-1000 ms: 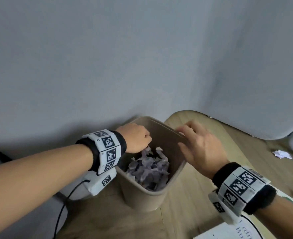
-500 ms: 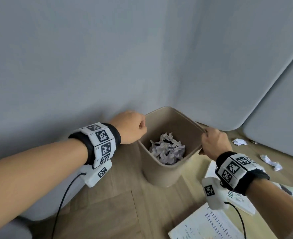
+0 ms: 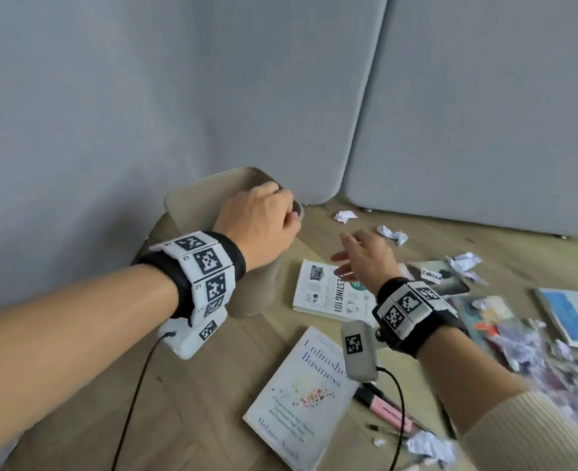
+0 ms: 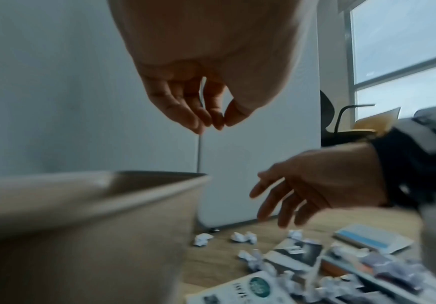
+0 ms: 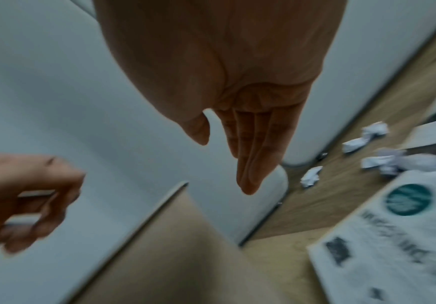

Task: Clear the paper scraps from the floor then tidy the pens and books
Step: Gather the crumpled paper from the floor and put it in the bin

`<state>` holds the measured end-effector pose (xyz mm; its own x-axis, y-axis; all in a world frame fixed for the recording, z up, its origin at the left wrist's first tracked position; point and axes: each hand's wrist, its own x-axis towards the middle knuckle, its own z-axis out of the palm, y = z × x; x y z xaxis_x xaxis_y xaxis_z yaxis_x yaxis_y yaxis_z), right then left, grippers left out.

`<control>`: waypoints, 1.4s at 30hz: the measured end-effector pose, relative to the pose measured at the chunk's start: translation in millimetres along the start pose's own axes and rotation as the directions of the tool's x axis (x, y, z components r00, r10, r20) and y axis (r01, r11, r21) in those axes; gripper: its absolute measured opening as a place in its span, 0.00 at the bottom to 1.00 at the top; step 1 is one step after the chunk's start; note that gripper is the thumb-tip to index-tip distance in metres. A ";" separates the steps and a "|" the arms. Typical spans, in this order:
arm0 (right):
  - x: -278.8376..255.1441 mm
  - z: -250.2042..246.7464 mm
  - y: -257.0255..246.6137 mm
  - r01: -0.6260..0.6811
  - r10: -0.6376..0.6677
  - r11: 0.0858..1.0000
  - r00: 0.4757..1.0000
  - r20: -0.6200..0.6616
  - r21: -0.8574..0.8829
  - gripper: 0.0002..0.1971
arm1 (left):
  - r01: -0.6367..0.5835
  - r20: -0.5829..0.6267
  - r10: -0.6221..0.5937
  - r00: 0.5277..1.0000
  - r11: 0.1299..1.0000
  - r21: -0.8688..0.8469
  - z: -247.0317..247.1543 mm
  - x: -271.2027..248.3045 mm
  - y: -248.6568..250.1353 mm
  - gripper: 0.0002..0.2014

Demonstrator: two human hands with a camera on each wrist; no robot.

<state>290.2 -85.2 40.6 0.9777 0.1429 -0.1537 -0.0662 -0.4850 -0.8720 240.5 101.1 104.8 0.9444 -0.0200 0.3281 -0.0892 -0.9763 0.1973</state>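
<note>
The beige waste bin [image 3: 192, 202] stands on the wooden floor by the grey wall; its inside is hidden behind my left hand [image 3: 270, 219]. That hand hangs over the bin's right rim with fingers loosely curled [image 4: 211, 121] and holds nothing. To the right of the bin, my right hand [image 3: 359, 256] hovers empty with fingers straight, over the white book "Investing 101" [image 3: 321, 294]. Crumpled paper scraps [image 3: 345, 216] [image 3: 392, 233] lie just beyond it. A second white book [image 3: 301, 396] lies nearer me, beside a pink highlighter [image 3: 386, 411] and a black pen [image 3: 382, 430].
Grey padded panels [image 3: 484, 130] close off the back. More books, a dark one [image 3: 444, 280] and a blue one [image 3: 576, 317], lie at the right among a heap of scraps [image 3: 535, 345]. Another scrap [image 3: 430, 443] sits near the pens. Wrist camera cables trail below both arms.
My right hand has let go of the bin's rim, opened, and moved right over the white book. My left hand has crossed over the bin. My view has swung right onto the littered floor.
</note>
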 end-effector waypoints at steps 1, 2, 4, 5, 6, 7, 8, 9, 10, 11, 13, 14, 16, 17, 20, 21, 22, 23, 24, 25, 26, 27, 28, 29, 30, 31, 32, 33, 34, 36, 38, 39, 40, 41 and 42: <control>-9.4 -11.9 21.5 -0.047 0.047 0.998 0.999 0.008 -0.032 0.11 | -0.057 0.090 0.060 0.994 0.998 -0.032 11.3 5.6 20.0 0.10; -21.2 -24.0 43.6 -0.103 0.105 0.991 0.994 0.021 -0.085 0.10 | -0.125 0.207 0.132 0.969 0.991 -0.046 24.4 8.0 40.4 0.10; -46.6 -49.0 87.2 -0.178 0.188 0.964 0.982 0.035 -0.198 0.08 | -0.269 0.438 0.256 0.862 0.963 -0.032 52.8 4.4 78.0 0.09; -59.3 -60.2 108.6 -0.210 0.220 0.948 0.975 0.017 -0.238 0.07 | -0.346 0.518 0.303 0.800 0.938 -0.015 67.2 -1.1 95.6 0.09; -73.0 -70.1 128.2 -0.244 0.252 0.930 0.968 -0.009 -0.273 0.07 | -0.412 0.573 0.337 0.747 0.911 0.001 82.9 -9.3 110.8 0.10; -87.3 -77.4 147.7 -0.275 0.277 0.911 0.960 -0.039 -0.307 0.07 | -0.452 0.611 0.360 0.705 0.892 -0.005 98.7 -22.0 124.0 0.11; -102.0 -81.9 163.8 -0.304 0.302 0.883 0.951 -0.065 -0.358 0.07 | -0.470 0.641 0.380 0.667 0.882 -0.034 113.9 -36.4 135.0 0.12; -117.0 -84.4 179.6 -0.326 0.321 0.844 0.943 -0.086 -0.425 0.08 | -0.473 0.667 0.396 0.632 0.878 -0.073 130.3 -52.8 144.3 0.11; -131.1 -85.3 194.4 -0.333 0.334 0.803 0.938 -0.090 -0.493 0.10 | -0.461 0.692 0.399 0.602 0.881 -0.107 145.8 -70.7 151.9 0.11; -143.6 -84.1 207.9 -0.328 0.333 0.774 0.938 -0.092 -0.541 0.12 | -0.455 0.712 0.403 0.576 0.881 -0.130 160.0 -86.0 157.3 0.11; -170.9 -77.1 227.6 -0.328 0.349 0.738 0.933 -0.081 -0.590 0.18 | -0.427 0.742 0.396 0.541 0.889 -0.163 184.5 -114.6 163.1 0.12; -181.5 -71.6 235.5 -0.320 0.349 0.727 0.934 -0.075 -0.607 0.21 | -0.410 0.750 0.390 0.534 0.895 -0.174 195.3 -126.3 162.2 0.12; -196.6 -58.5 248.6 -0.283 0.317 0.704 0.946 -0.067 -0.652 0.23 | -0.398 0.752 0.423 0.506 0.888 -0.231 213.4 -145.4 160.8 0.16; -199.0 -51.3 253.7 -0.254 0.288 0.695 0.955 -0.063 -0.673 0.21 | -0.412 0.750 0.452 0.483 0.873 -0.261 219.5 -152.2 159.7 0.19; -195.8 -32.7 263.4 -0.198 0.198 0.704 0.977 -0.079 -0.682 0.15 | -0.468 0.740 0.513 0.435 0.831 -0.301 226.2 -163.1 158.5 0.15; -193.2 -28.9 265.6 -0.196 0.176 0.708 0.979 -0.100 -0.679 0.14 | -0.476 0.733 0.524 0.433 0.824 -0.308 226.5 -164.5 158.0 0.13; -190.8 -26.5 267.7 -0.197 0.152 0.701 0.980 -0.126 -0.686 0.14 | -0.475 0.725 0.532 0.437 0.821 -0.316 227.2 -165.3 157.1 0.13; -189.3 -25.0 267.4 -0.201 0.131 0.686 0.980 -0.153 -0.700 0.15 | -0.471 0.720 0.535 0.442 0.821 -0.322 227.7 -165.9 155.7 0.12; -188.4 -23.4 267.0 -0.192 0.095 0.671 0.980 -0.174 -0.716 0.15 | -0.471 0.713 0.540 0.448 0.820 -0.326 229.3 -166.0 154.2 0.12; -187.3 -23.2 265.1 -0.176 0.055 0.674 0.980 -0.189 -0.717 0.12 | -0.472 0.706 0.547 0.450 0.817 -0.332 230.8 -165.8 152.9 0.12; -185.5 -23.8 263.3 -0.160 0.010 0.693 0.977 -0.212 -0.703 0.08 | -0.472 0.705 0.552 0.445 0.814 -0.339 233.0 -165.8 151.3 0.13; -182.3 -25.3 259.9 -0.159 -0.016 0.721 0.969 -0.246 -0.674 0.08 | -0.467 0.700 0.556 0.448 0.813 -0.348 234.5 -164.6 150.2 0.14; -178.1 -26.5 256.0 -0.161 -0.029 0.752 0.960 -0.277 -0.639 0.10 | -0.455 0.680 0.561 0.471 0.816 -0.357 236.3 -163.1 149.0 0.15; -172.3 -27.6 251.5 -0.180 -0.022 0.787 0.948 -0.318 -0.591 0.10 | -0.444 0.636 0.568 0.522 0.818 -0.367 237.1 -159.3 147.8 0.15; -165.1 -28.5 248.8 -0.217 0.012 0.823 0.930 -0.367 -0.525 0.08 | -0.444 0.580 0.574 0.579 0.818 -0.366 237.9 -152.5 146.4 0.13; -158.8 -28.9 249.2 -0.262 0.062 0.855 0.909 -0.412 -0.449 0.06 | -0.441 0.523 0.574 0.631 0.819 -0.367 238.3 -143.3 144.9 0.11; -153.0 -29.9 249.3 -0.317 0.129 0.874 0.881 -0.455 -0.368 0.06 | -0.423 0.471 0.563 0.679 0.825 -0.376 241.1 -132.0 142.6 0.09; -150.3 -31.1 250.7 -0.379 0.195 0.879 0.839 -0.508 -0.289 0.08 | -0.408 0.437 0.550 0.712 0.830 -0.380 244.6 -120.4 140.4 0.10; -149.0 -33.8 251.9 -0.430 0.249 0.875 0.792 -0.557 -0.221 0.10 | -0.413 0.413 0.540 0.734 0.837 -0.359 247.7 -108.3 138.8 0.10; -155.5 -39.9 252.1 -0.514 0.322 0.845 0.711 -0.625 -0.150 0.10 | -0.446 0.433 0.541 0.721 0.841 -0.307 257.4 -91.4 136.8 0.13; -170.2 -46.0 251.1 -0.558 0.360 0.824 0.646 -0.673 -0.095 0.05 | -0.493 0.526 0.540 0.656 0.835 -0.243 265.1 -84.7 138.6 0.15; -181.3 -48.5 250.5 -0.584 0.397 0.810 0.621 -0.676 -0.061 0.03 | -0.512 0.556 0.541 0.632 0.829 -0.224 266.1 -84.5 140.0 0.14; -195.2 -49.4 250.0 -0.613 0.435 0.789 0.602 -0.670 -0.038 0.06 | -0.524 0.566 0.545 0.619 0.823 -0.220 266.3 -86.1 140.9 0.13; -210.7 -49.3 253.1 -0.633 0.449 0.772 0.603 -0.660 -0.054 0.12 | -0.530 0.566 0.549 0.615 0.819 -0.219 265.3 -87.9 141.4 0.12; -225.9 -49.0 256.8 -0.628 0.427 0.771 0.635 -0.644 -0.108 0.16 | -0.537 0.565 0.552 0.613 0.816 -0.216 265.2 -88.9 140.9 0.12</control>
<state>62.1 -284.3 -125.8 0.7210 -0.6716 -0.1709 -0.6431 -0.5567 -0.5258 227.9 -91.8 -141.5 0.7084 -0.6734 -0.2116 -0.6478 -0.7393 0.1840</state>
